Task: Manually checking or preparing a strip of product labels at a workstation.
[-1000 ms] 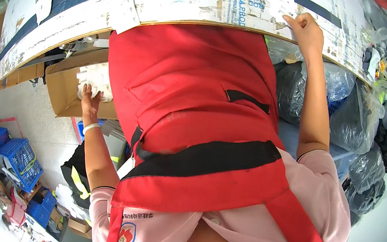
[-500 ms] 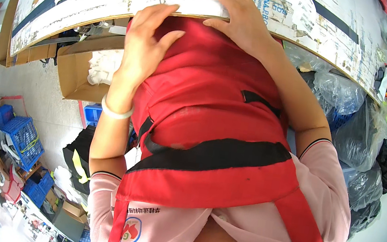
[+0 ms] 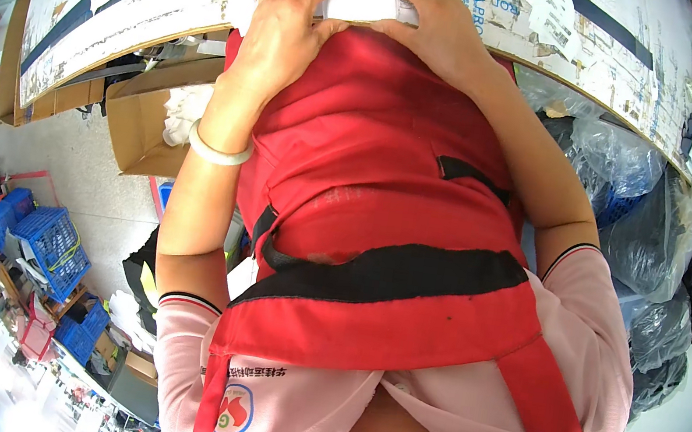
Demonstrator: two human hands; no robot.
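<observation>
Both hands now meet at bench edge: left hand [image 3: 280, 25] & right hand [image 3: 432, 16] pinch small white packet [image 3: 362, 6] against the red apron [image 3: 385, 186]. Risk: loose fingertip grip, packet slips to floor.

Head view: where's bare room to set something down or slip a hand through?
Both hands, left hand and right hand, hold a white packet at the paper-covered worktable edge. Bare floor lies between the open cardboard box and the blue crates. It is crowded on the right with dark plastic bags.
</observation>
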